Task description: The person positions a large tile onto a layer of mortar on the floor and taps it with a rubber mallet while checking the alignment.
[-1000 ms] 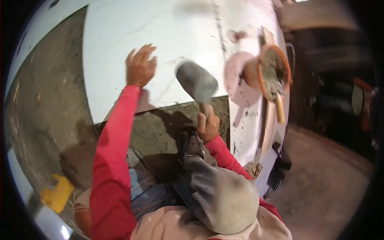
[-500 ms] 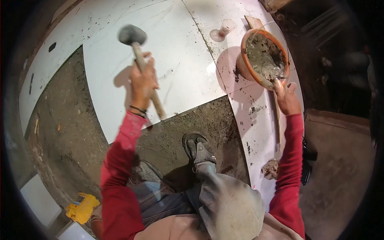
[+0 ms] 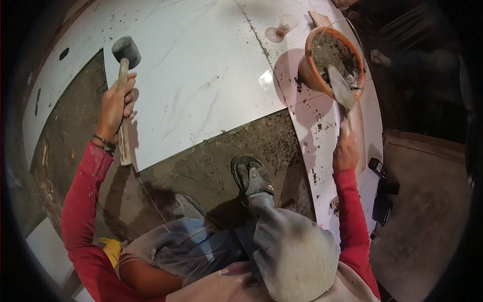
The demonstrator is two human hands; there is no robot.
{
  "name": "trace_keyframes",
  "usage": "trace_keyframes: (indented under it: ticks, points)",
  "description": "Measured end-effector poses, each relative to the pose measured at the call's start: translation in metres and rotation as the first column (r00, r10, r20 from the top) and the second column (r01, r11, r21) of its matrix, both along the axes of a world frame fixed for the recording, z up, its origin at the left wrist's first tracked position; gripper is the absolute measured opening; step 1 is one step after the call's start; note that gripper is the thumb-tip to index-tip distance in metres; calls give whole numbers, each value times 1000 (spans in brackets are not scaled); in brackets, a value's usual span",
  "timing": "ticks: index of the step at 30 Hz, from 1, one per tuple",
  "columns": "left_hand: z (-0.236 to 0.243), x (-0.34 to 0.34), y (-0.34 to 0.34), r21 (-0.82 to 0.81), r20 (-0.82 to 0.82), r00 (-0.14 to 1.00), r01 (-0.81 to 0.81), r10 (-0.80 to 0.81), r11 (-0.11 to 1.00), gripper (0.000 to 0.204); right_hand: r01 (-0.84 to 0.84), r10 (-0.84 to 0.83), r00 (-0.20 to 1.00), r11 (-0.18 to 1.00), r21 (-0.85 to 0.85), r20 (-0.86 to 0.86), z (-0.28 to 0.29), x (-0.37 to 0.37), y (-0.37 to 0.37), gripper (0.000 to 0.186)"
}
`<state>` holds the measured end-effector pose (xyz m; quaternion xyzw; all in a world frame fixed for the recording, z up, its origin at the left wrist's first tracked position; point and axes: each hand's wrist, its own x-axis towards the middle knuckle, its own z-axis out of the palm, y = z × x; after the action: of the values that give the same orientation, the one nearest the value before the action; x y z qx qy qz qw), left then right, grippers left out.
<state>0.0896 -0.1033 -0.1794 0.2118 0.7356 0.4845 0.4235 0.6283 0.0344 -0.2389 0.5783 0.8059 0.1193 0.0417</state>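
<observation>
My left hand is closed around the wooden handle of a rubber mallet. The mallet's dark head points away from me, over the left edge of a large white marbled tile. On the right, my right hand grips the handle of a trowel. Its grey, smeared blade lies across the near rim of an orange bucket, pointing into it. Wet grey mortar fills much of the bucket, which stands on the white tiles at the right.
Bare rough mortar bed surrounds my sandalled foot. A clear plastic cup lies near the bucket, and a wooden board runs beneath it. Black devices sit at the right edge. A yellow bag is at lower left.
My left hand has carried the mallet left, to the tile's edge. My right hand has drawn back toward me from the bucket rim, and the trowel blade now shows.
</observation>
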Motion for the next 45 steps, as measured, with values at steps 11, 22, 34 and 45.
trace_keyframes:
  ticks: [11, 22, 34, 45]
  points:
    - [-47, -14, -147, 174, 75, 875, -483, 477, 858, 37, -457, 240, 863, 748, -482, -445, 84, -27, -116, 50]
    - [-19, -4, -217, 221, -56, 717, -670, 695, 709, 37, -851, 792, 405, 142, -506, -457, 9, -300, -157, 50]
    - [-44, 11, -198, 170, 68, 784, -619, 617, 767, 39, -840, 794, 439, 197, -505, -420, 29, -273, -144, 37]
    - [-59, 21, -192, 81, -22, 828, -557, 560, 827, 38, -651, 751, 655, 509, -562, -78, 77, -123, -14, 37]
